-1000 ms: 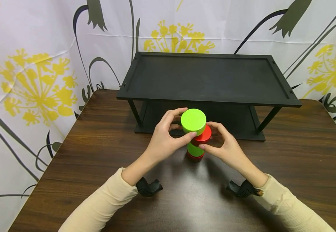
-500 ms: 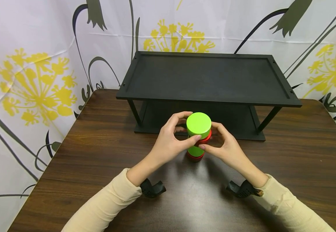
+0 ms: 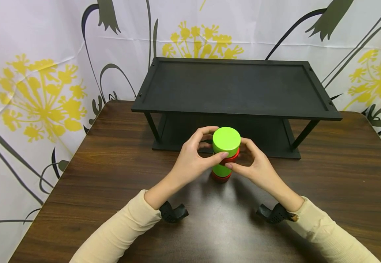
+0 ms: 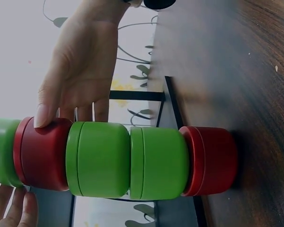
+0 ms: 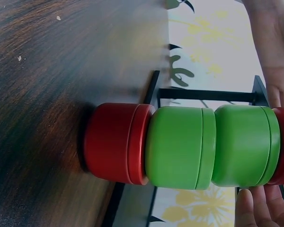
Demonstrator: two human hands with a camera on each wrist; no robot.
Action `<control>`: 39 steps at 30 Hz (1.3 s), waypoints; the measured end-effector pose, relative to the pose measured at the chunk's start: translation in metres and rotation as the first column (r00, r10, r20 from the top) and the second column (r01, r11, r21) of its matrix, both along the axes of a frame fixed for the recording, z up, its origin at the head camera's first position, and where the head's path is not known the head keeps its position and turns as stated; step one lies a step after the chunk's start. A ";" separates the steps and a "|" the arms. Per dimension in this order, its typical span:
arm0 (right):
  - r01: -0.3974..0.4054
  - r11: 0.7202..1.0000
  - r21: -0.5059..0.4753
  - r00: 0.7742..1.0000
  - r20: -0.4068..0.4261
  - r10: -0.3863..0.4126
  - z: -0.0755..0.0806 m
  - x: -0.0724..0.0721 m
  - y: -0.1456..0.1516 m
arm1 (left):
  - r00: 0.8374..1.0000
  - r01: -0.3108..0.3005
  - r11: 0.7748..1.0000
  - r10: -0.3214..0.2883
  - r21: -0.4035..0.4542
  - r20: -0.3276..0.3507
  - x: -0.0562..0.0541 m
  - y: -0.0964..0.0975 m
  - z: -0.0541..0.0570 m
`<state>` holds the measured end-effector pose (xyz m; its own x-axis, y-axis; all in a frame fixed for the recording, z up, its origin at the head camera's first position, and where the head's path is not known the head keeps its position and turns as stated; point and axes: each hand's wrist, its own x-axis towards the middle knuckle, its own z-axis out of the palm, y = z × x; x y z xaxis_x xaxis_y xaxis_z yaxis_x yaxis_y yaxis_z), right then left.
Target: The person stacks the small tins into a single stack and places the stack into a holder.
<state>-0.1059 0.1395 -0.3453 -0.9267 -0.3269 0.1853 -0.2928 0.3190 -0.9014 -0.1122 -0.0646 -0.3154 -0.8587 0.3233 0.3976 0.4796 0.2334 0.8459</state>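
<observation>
Round lidded canisters stand in an upright stack on the table. My left hand [image 3: 193, 157] grips the top green canister [image 3: 226, 140], thumb in front and fingers behind. It sits directly over a red canister [image 4: 45, 153], which my right hand [image 3: 259, 166] pinches between thumb and fingers. Below it come a green canister [image 4: 104, 158], another green canister [image 4: 161, 163] and, at the base, a red canister [image 5: 113, 142] on the tabletop. The left wrist view cuts off the top green canister, and it is out of the right wrist view.
Behind the stack stands a black two-tier shelf [image 3: 236, 87], its lower tier close beyond the canisters. The dark wooden table [image 3: 118, 175] stretches to both sides. A white curtain with yellow and grey flower prints [image 3: 45, 98] hangs behind.
My left hand has moved the top green canister slightly right and toward me, so that it now lines up over the red one. My right hand has stayed on the red canister.
</observation>
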 end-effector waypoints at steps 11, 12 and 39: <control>0.004 1.000 0.002 1.000 0.004 -0.004 -0.001 0.000 0.001 | 1.000 0.010 1.000 -0.010 0.000 0.004 -0.001 0.001 -0.002; 0.005 1.000 0.003 1.000 0.003 -0.005 -0.001 0.000 0.001 | 1.000 0.010 1.000 -0.010 -0.001 0.005 -0.001 0.001 -0.002; 0.026 0.999 0.027 1.000 0.006 -0.026 0.000 0.001 0.000 | 0.999 0.030 0.999 -0.029 -0.018 0.032 0.000 -0.001 -0.001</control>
